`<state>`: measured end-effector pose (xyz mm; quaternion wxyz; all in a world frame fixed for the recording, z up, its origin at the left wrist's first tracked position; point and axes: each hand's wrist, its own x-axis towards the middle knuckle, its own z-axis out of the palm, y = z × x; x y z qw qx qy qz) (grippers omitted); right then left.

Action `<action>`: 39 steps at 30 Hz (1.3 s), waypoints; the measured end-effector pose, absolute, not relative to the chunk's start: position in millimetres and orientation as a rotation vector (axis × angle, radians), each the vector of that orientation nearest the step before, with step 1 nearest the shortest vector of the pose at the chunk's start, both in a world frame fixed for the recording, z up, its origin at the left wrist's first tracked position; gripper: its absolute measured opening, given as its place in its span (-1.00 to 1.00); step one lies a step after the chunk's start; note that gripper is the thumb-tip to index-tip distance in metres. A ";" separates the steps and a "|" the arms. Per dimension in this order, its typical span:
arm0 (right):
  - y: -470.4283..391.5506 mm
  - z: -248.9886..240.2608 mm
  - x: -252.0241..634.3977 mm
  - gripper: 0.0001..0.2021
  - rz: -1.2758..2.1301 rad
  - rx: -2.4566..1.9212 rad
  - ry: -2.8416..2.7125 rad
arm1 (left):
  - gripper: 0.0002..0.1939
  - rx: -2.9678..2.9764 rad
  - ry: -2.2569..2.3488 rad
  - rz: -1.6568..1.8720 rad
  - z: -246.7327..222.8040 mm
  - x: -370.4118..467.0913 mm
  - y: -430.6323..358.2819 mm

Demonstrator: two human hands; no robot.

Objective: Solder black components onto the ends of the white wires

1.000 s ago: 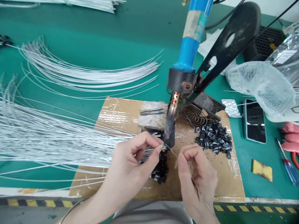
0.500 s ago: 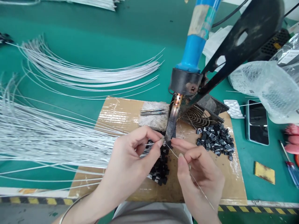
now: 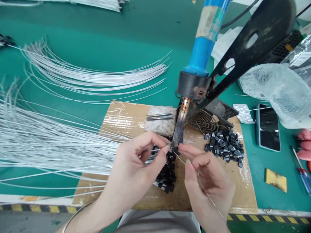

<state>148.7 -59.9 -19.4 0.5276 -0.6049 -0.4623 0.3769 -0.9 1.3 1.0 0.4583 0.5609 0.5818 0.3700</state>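
My left hand point(image 3: 141, 165) pinches a small piece at the lower tip of the blue-handled soldering iron point(image 3: 184, 106), thumb against forefinger; fingertips hide most of it. My right hand point(image 3: 209, 184) grips the thin silvery wire point(image 3: 181, 160) between thumb and fingers, its end reaching that same tip. Dark little parts point(image 3: 166, 176) lie just beneath, on the brown cardboard sheet point(image 3: 150, 200), near the long bundle of white wires point(image 3: 60, 142). Over to the right sits a heap of small black blocks point(image 3: 224, 145).
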 end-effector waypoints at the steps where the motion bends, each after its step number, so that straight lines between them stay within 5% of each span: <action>1: -59.9 -19.2 148.5 -0.82 0.900 -1.443 -1.101 | -0.85 1.386 1.433 0.913 0.8 -0.7 1.2; 39: -59.7 -24.0 147.9 -0.82 0.841 -1.449 -1.139 | -0.85 1.415 1.446 0.875 -0.2 -0.2 1.3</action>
